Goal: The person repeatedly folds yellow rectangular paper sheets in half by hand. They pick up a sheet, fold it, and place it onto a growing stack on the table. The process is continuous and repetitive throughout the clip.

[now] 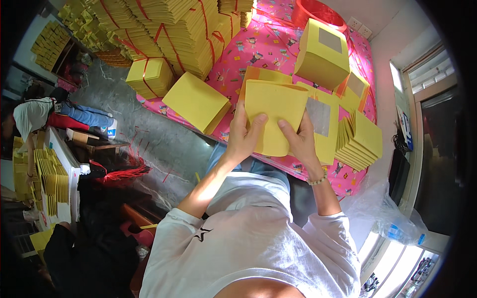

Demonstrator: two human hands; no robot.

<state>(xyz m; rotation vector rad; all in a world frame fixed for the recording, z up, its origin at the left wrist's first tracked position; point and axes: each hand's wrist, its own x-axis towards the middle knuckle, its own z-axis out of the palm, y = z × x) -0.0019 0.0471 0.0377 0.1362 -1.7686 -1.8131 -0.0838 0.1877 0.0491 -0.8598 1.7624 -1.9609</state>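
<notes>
a yellow folded piece (277,119) gripped between two bare hands above the near part of a table (258,54) with a pink patterned covering; the left hand (247,133) held its left side and the right hand (301,138) its lower right side; both hands were closed to about the thickness of the piece, each thumb lying on the near face and pointing inward; the other fingers were largely hidden behind it, so their exact spread could not be told; the thumb tips stood near one another but apart.

handling, as judged from this pose: the piece appeared to be thin card or heavy paper, its upper edge parted slightly; steady, equal pressure from both thumbs probably suited it best, since a harder squeeze on one side could have bowed the face or creased it off line; keeping the two sides level and the layers flush would have helped the folds stay square.

position: the piece lay directly between the palms, upper edge away from the wearer, its upper part rising clear of the thumbs; beyond it, partly covered in this view, was an orange-edged yellow piece (268,75); to its right lay a yellow sheet with a grey panel (325,146), then a fanned yellow stack (361,141); to its left sat a yellow block (196,99).
</notes>
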